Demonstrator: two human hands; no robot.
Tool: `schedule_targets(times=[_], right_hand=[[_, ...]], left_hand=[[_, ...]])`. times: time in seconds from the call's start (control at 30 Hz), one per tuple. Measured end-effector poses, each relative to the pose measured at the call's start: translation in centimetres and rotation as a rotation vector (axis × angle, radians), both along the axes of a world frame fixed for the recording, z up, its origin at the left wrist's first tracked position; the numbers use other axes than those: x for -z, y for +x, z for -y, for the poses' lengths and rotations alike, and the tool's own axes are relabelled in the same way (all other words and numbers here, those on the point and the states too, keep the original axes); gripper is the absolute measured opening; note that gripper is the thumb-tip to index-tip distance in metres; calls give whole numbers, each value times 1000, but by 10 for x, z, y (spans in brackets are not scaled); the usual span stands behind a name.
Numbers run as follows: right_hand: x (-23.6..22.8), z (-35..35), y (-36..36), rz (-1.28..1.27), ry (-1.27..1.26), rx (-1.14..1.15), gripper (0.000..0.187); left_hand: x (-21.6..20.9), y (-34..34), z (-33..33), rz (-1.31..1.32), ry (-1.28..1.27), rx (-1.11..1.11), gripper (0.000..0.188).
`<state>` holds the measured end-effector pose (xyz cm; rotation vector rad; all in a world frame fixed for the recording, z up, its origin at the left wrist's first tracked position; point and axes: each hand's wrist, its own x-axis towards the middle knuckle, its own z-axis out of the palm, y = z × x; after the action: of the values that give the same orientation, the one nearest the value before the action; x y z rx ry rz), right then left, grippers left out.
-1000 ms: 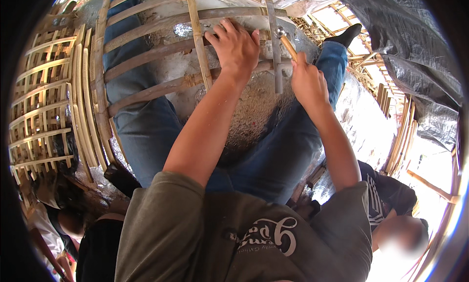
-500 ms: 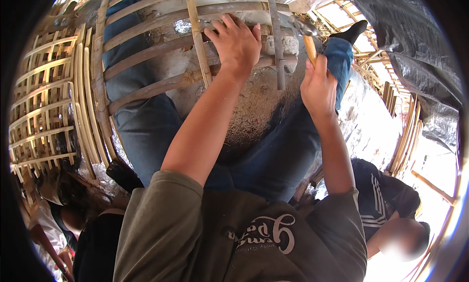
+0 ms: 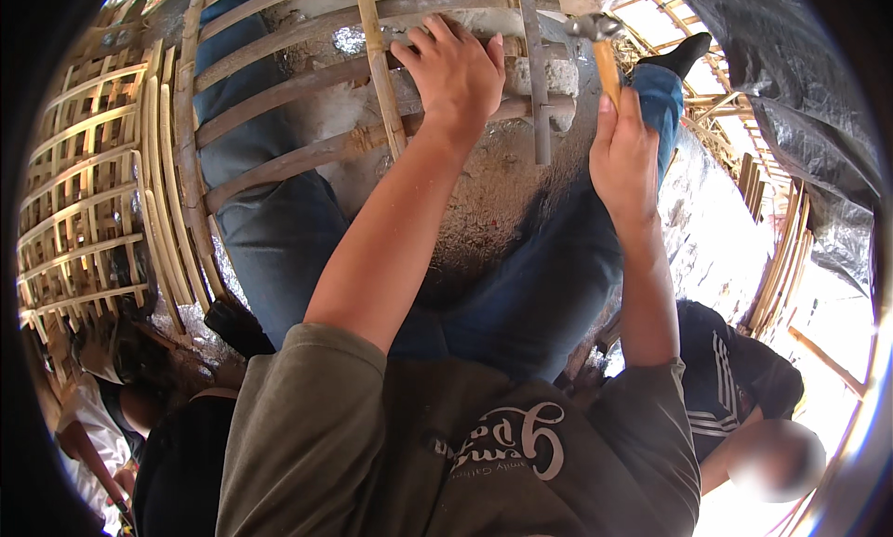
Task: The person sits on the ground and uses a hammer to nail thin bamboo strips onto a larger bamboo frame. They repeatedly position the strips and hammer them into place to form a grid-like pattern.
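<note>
My right hand [image 3: 629, 160] is closed round the wooden handle of a hammer [image 3: 607, 70], whose metal head points away from me, near the right end of the slats. My left hand [image 3: 458, 77] grips a bamboo slat [image 3: 330, 77] of an openwork bamboo frame, its fingers bent over the slat and its thumb to the right. The frame lies over my left leg and the ground between my legs. Two thinner strips cross its slats: a light bamboo strip [image 3: 379, 72] left of my hand and a greyish strip [image 3: 539, 81] to its right. A pale, rough block [image 3: 562, 77] shows under the slats' right end.
A stack of finished-looking bamboo lattices [image 3: 88, 193] stands at the left. Dark plastic sheeting [image 3: 791, 91] hangs at the right, above more bamboo strips [image 3: 777, 258]. Another person [image 3: 735, 379] sits close at my lower right; others are partly visible at lower left.
My right hand and the hammer have moved slightly up and to the right. The frame's right end has shifted a little to the right, and my left hand has stayed on its slat.
</note>
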<state>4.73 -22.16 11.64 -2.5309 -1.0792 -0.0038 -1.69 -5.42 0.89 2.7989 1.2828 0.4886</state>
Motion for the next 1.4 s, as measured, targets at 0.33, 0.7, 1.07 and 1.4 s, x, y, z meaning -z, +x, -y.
schedule_targets(times=[0.33,0.7,1.07,1.4], right_hand=[[25,-8,6,-71,8,100,20],[39,-2,20,-68,-91,97,26],[42,-5,24,-128,-91,130,25],[33,2,27,-188,-63,181,29]], left_hand=[[-2,2,-1,9,33,7,64],[1,3,1,22,58,19,67],[-1,0,2,2,12,25,66],[-8,1,1,-42,-26,12,63]])
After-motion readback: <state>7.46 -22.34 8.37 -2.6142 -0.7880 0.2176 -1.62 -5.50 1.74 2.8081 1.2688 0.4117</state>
